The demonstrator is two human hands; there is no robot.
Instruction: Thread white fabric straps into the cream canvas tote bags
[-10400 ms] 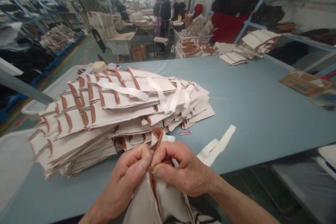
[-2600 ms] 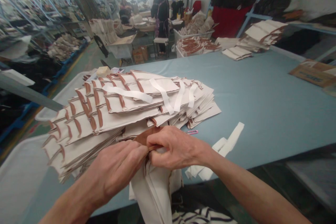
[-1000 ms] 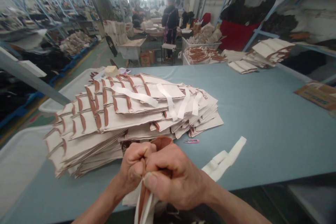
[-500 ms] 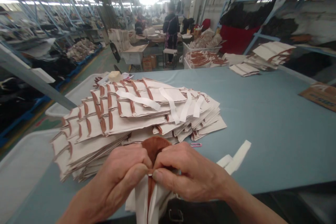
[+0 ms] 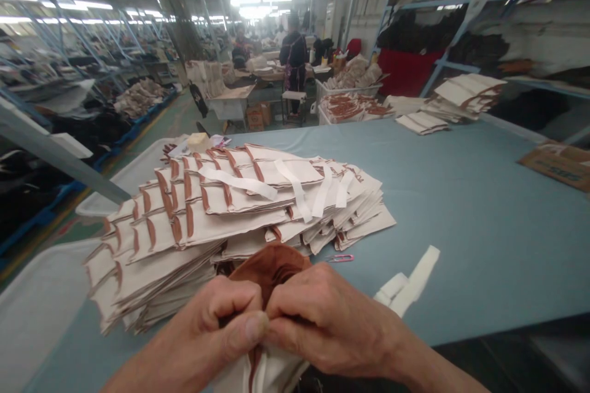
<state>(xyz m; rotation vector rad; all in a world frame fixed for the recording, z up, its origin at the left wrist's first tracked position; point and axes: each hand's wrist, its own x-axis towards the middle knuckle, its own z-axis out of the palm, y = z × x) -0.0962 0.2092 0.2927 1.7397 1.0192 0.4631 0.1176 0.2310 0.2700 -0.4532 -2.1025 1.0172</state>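
A sewn fabric piece, brown on one side and off-white on the other, is pinched between both hands at the near table edge. My left hand is closed on its left side, thumb on top. My right hand grips the right side, its fingers meeting the left thumb. The pinched spot itself is hidden by the fingers. Below the hands hangs the off-white part with a brown seam. Just beyond lies a large pile of off-white pieces with brown edges, with white strips on top.
Pink thread snips lie right of the pile, and more white strips near the right forearm. A cardboard piece and stacked fabric lie on the blue table. White bins stand left; a person stands beyond.
Both hands have shifted slightly lower and pressed closer together over the pinched fabric. More of its brown part now shows above the fingers. The view has tilted a little.
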